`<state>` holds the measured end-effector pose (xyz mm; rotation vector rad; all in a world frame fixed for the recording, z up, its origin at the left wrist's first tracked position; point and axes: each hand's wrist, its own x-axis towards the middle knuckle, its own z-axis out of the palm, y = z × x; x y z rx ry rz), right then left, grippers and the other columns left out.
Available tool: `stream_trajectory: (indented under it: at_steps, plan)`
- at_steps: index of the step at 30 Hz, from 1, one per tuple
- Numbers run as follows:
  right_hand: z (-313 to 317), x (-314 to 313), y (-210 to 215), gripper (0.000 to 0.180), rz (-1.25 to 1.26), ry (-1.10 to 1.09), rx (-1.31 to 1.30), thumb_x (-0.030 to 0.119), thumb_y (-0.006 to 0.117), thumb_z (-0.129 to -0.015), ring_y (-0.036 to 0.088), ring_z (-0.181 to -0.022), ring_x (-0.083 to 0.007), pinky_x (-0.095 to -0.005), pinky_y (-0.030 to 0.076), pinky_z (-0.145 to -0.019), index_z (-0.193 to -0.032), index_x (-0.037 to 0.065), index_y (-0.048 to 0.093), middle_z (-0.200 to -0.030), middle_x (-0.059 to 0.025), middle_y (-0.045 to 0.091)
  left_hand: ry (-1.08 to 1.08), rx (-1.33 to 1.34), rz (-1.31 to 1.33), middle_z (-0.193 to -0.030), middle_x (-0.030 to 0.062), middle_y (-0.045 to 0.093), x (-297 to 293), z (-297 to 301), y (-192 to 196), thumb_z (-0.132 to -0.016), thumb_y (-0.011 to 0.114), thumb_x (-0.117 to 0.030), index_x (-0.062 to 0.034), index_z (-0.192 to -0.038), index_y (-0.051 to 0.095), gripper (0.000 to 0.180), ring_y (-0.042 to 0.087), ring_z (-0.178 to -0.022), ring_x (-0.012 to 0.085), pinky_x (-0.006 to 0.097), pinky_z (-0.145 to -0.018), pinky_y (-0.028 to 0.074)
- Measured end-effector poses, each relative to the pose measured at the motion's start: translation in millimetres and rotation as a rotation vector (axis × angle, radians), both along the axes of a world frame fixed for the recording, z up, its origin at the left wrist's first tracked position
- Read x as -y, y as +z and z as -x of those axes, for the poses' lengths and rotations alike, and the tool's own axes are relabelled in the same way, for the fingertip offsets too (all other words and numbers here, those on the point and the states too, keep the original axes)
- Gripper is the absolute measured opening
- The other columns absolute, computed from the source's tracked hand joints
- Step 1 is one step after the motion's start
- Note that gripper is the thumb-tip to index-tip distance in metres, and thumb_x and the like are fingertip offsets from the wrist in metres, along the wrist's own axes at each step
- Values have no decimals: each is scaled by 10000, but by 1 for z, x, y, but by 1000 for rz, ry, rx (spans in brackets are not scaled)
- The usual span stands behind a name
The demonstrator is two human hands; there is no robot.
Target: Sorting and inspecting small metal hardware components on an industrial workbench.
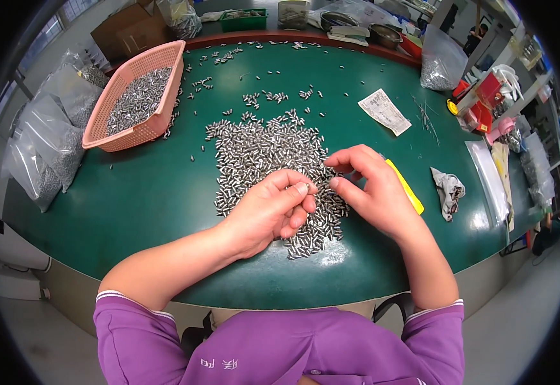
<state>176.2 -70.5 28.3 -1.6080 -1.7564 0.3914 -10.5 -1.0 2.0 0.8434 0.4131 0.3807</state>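
Pieces of metal (257,151) lie heaped on the green bench (151,215) in the head view, both hands over their near part. The left hand (266,206) pinches what looks like one small piece (307,186) between thumb and fingertips; the right hand (377,192) holds thumb and forefinger spread. Such tiny parts probably call for a light pinch and steady wrists. Clear surface runs left of the heap toward the pink basket (139,133) and down to the near edge; a yellow object (407,186) beside the right wrist narrows that side.
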Motion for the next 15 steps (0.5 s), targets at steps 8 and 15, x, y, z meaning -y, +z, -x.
stream_trajectory:
  at_steps: [8, 15]
  plan:
    - [-7, 1, -11, 163, 140, 30, 39, 31, 634, -726, 577, -761, -202, -303, 469, -663, -886, 39, 606, -855, -79, 560, -13, 3, 0, -818, 54, 523, 1, 0, 0, -935, 400, -175, -48, -1002, 473, 161, 460, -572, 70, 188, -447, 378]
    - [-5, -1, -13, 128, 30, 67, 173, 26, 626, -727, 586, -763, -246, -314, 475, -663, -852, 21, 598, -829, -102, 569, -11, 31, 23, -848, 69, 526, 0, 1, -1, -930, 397, -173, -35, -1032, 473, 188, 481, -608, 92, 205, -471, 391]
